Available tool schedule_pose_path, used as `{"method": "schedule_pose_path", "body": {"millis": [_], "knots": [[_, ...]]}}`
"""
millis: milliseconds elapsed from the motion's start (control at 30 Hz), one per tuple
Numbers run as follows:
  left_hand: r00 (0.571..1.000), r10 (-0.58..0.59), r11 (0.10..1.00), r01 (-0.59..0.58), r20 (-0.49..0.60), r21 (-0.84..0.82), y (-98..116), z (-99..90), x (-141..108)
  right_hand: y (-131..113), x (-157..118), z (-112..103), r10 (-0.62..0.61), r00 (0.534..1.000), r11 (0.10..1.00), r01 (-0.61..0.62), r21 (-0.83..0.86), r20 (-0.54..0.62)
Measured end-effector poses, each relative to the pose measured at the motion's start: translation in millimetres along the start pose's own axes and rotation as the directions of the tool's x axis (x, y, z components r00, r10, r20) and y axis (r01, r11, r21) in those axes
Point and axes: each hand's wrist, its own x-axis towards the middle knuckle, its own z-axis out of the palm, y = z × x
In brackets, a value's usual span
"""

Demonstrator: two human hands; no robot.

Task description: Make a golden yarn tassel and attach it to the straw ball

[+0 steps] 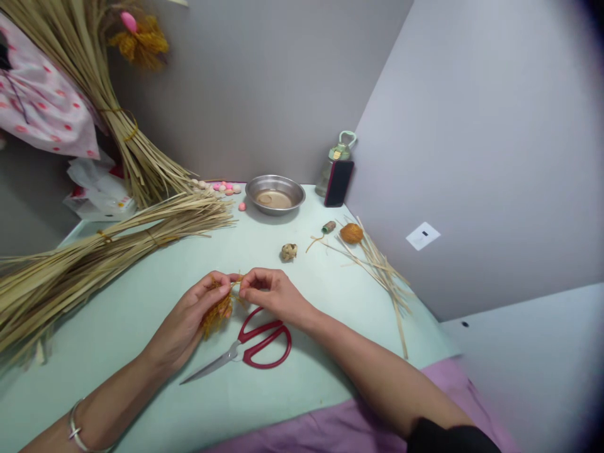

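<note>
My left hand [191, 314], with a silver bangle at the wrist, is closed on a small bundle of orange-yellow fibres [216, 319] at the middle of the table. Close beside it, my right hand [267, 292] pinches a thin pale strand [236, 283] at the bundle's upper end. The fingertips of both hands almost meet. Red-handled scissors [267, 352] lie just below the hands, blades toward the lower left. A small speckled brown ball [289, 252] rests beyond my right hand.
Dried straw bundles [155, 233] cover the left side. At the back stand a metal bowl [275, 195], pink and white pieces [226, 187], a bottle [325, 176] and a phone [338, 184]. An orange ball [352, 233], a thread spool [329, 227] and loose straws [387, 277] lie right.
</note>
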Motion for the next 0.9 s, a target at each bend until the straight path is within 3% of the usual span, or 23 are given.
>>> {"method": "schedule_pose_path", "body": {"millis": [300,467,700,833,900], "knots": [[1.000,-0.031,0.999,0.031,-0.004,0.041,-3.7,-3.3,1.0,1.2,1.2,0.0,0.021,1.000,0.999,-0.020,0.036,-0.017],[0.999,0.007,0.998,-0.004,-0.039,0.062,-5.1,-2.8,2.4,4.2,2.4,-1.3,0.028,0.999,0.997,-0.026,0.072,-0.028],[0.999,0.018,0.997,-0.015,-0.038,0.079,-4.9,-1.4,3.5,12.2,5.8,-7.0,0.142,0.990,0.988,-0.140,0.059,-0.024],[0.999,0.016,0.996,-0.013,-0.028,0.083,-5.5,-1.5,3.8,3.9,2.6,-7.5,-0.016,0.988,0.996,0.002,-0.090,-0.155],[1.000,0.026,0.995,-0.025,-0.009,0.092,-6.1,-1.5,3.7,-1.4,0.4,-7.4,-0.118,0.980,0.979,0.088,-0.181,-0.162]]}}
